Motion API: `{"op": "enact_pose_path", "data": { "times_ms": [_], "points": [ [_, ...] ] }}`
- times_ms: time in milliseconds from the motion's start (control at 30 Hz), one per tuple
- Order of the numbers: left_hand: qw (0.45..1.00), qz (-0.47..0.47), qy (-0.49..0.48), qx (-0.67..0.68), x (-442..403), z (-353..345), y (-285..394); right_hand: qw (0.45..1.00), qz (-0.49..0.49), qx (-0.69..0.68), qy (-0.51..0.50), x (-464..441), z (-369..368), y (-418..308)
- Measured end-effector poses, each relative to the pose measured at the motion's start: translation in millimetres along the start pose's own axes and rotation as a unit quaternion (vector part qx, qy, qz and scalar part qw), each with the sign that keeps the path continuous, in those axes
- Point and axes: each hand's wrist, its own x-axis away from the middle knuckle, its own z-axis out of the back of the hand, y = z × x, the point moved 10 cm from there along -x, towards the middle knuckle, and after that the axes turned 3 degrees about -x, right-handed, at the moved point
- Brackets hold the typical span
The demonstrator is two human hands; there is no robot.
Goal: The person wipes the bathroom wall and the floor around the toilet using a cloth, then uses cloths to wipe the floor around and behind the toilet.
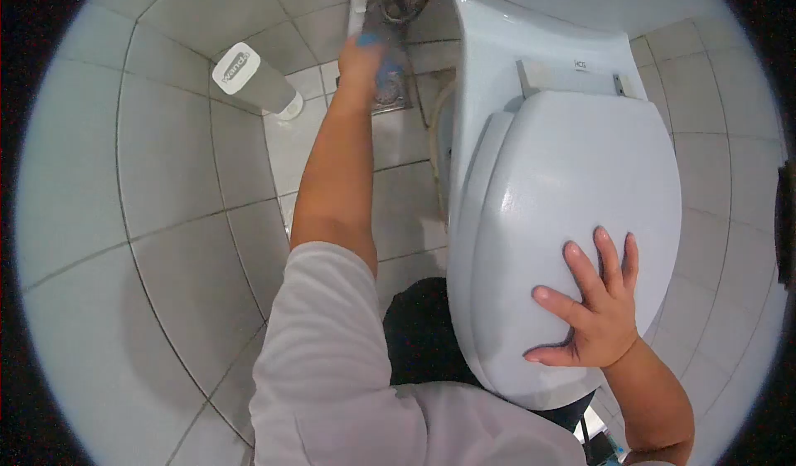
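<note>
closed, as far as the blur let it show, was the left hand [356,66]: its fingers seemed wrapped about a blue thing [388,70] that poked out on the right side of the fist, though just how they bore on it could not be told. that arm stretched forward and low beside the toilet [489,51], which put the blue thing above or near the drain [390,101]; whether it touched the floor or the white pole [359,6] was unclear.

the right hand [601,321] gripped nothing. it lay spread, fingers apart, on the near half of the lid [580,167], which was down.

a hose [419,6] curled beyond the drain, and a tub [265,84] stood by the wall [174,151], left of the arm and apart from it.

the step in hand looked like close work with the blue thing in that far corner, the right hand serving as a prop. the next move likely called for a snug hold on the blue thing, some weight on the lid for balance, and a path that missed the tub and hose.
</note>
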Motion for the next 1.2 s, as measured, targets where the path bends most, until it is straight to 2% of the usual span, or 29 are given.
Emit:
{"op": "enact_pose_path", "data": {
  "times_ms": [67,200,300,367,600,667,700,767,867,900,933,967,1000,1067,1133,1167,1200],
  "points": [
    [0.986,0.106,0.050,0.120,-8.8,-0.9,-18.5,1.000,-0.002,-0.001,-0.002,1.2,-1.0,2.9],
    [0.986,0.064,0.063,0.142,-7.2,2.0,11.7,0.999,0.030,0.019,-0.001,1.0,-0.3,-1.7],
    [0.987,0.069,0.055,0.132,-15.1,-0.3,16.9,1.000,0.017,0.014,0.002,2.4,-2.6,2.3],
    [0.992,0.063,0.111,0.025,-9.3,11.8,26.2,1.000,-0.001,0.004,0.001,2.7,-3.2,4.8],
    [0.988,0.010,0.150,-0.041,-8.8,19.0,40.8,1.000,-0.003,-0.002,-0.002,1.1,-0.7,3.0],
    [0.995,0.070,0.067,0.012,4.9,13.5,46.9,1.000,-0.004,-0.005,0.001,0.8,-0.8,3.1],
    [0.995,0.070,0.066,0.010,11.6,14.3,42.0,1.000,-0.004,-0.007,0.002,1.2,-1.3,3.0],
    [0.987,-0.081,0.063,-0.120,25.7,13.2,48.1,1.000,-0.004,-0.010,0.004,1.1,0.1,1.9],
    [0.964,-0.210,0.030,-0.161,105.2,11.4,13.2,1.000,-0.008,-0.012,-0.002,-0.3,0.5,2.1],
    [0.984,-0.099,-0.010,-0.146,139.1,9.5,-27.9,1.000,-0.006,-0.010,-0.002,-0.5,0.3,1.9],
    [0.981,-0.090,-0.065,-0.157,180.9,5.7,-32.4,1.000,-0.004,-0.008,-0.002,-0.4,-0.4,1.6],
    [0.964,-0.126,-0.156,-0.174,227.5,-13.3,-70.9,1.000,-0.003,-0.008,-0.004,0.4,-1.5,2.5],
    [0.930,-0.079,-0.302,-0.193,276.6,-32.9,-93.8,1.000,-0.004,-0.008,-0.005,0.5,-2.5,2.7],
    [0.832,-0.138,-0.438,-0.312,366.7,-55.5,-105.2,1.000,-0.001,-0.012,-0.011,1.1,-4.9,1.9],
    [0.775,-0.323,-0.420,-0.344,417.7,-71.2,-144.7,1.000,-0.004,-0.005,-0.008,1.9,-4.4,2.7],
    [0.814,-0.290,-0.393,-0.314,407.5,-68.7,-139.0,1.000,-0.002,-0.005,-0.010,1.3,-5.4,1.8],
    [0.817,-0.281,-0.376,-0.334,391.6,-74.4,-133.0,1.000,0.002,-0.002,-0.009,1.2,-5.0,2.7]
  ]
}}
